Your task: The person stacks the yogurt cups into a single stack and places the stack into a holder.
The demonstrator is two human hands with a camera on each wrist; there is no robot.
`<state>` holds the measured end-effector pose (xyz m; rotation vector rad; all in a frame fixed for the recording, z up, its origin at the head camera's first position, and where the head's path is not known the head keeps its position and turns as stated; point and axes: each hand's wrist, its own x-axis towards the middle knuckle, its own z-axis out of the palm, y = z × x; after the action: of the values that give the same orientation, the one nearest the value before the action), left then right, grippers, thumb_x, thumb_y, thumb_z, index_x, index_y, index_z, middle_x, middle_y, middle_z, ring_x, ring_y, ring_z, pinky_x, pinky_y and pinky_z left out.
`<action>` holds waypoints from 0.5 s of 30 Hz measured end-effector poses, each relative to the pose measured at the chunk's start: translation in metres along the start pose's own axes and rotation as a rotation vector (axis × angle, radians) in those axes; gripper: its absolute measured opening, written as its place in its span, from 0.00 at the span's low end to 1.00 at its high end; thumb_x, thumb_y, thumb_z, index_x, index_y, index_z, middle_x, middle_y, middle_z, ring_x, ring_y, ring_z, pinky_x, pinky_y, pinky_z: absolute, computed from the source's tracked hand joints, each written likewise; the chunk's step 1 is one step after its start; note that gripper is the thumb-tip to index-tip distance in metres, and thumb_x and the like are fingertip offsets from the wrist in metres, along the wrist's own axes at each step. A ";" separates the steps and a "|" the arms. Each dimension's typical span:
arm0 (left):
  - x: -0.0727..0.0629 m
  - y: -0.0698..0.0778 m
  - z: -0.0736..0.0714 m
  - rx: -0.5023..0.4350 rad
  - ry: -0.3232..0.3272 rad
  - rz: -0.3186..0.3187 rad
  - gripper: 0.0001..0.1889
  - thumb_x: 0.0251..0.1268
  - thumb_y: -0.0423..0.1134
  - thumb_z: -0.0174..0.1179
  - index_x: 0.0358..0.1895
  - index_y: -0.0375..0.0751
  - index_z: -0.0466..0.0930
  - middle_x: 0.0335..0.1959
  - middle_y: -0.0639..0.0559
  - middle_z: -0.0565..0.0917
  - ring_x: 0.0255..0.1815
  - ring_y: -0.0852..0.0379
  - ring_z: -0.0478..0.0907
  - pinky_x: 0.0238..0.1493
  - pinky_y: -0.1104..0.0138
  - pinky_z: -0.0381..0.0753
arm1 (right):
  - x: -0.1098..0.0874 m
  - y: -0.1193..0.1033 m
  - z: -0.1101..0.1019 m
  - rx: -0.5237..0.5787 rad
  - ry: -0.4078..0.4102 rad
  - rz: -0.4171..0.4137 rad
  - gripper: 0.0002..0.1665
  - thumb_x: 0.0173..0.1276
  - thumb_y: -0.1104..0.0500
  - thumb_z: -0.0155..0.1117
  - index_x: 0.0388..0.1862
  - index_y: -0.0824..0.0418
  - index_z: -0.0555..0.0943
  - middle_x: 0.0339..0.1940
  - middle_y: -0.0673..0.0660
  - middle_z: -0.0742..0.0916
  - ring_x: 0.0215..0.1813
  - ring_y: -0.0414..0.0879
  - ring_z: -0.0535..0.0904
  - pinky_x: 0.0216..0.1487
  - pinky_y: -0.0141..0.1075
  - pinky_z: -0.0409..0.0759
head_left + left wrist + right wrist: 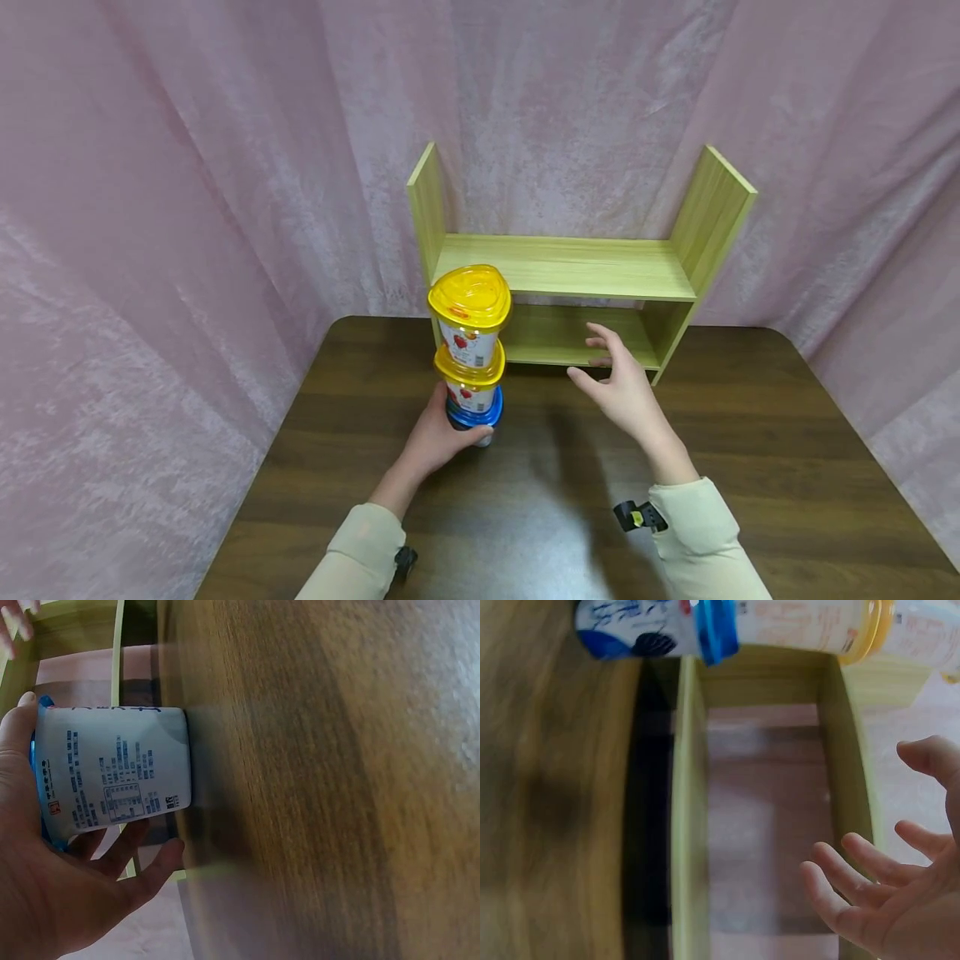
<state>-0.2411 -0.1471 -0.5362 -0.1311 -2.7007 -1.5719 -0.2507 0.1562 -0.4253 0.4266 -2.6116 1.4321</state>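
The left hand point(437, 435) grips only the blue-lidded tub point(112, 769), nearer the surface's point(772, 433) left edge than its right, so a jolt could topple the yellow-lidded strawberry tubs point(470, 350), the spread right hand point(621, 390) supporting nothing.

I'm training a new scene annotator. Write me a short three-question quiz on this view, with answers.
1. How many stacked containers are there?
2. True or false: the right hand is touching the stack.
3. Fill in the colour: the left hand grips the bottom container, whose lid is ____.

Key:
1. Three
2. False
3. Blue
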 end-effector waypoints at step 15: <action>0.004 -0.005 0.002 0.016 0.006 -0.006 0.51 0.49 0.58 0.78 0.72 0.51 0.56 0.66 0.48 0.72 0.65 0.46 0.73 0.67 0.46 0.72 | -0.012 0.024 -0.029 -0.055 0.074 0.048 0.42 0.74 0.53 0.66 0.80 0.57 0.57 0.69 0.67 0.74 0.62 0.66 0.75 0.51 0.58 0.81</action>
<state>-0.2455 -0.1476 -0.5413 -0.1186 -2.7105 -1.5498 -0.2472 0.1944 -0.4317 0.3005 -2.6121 1.3598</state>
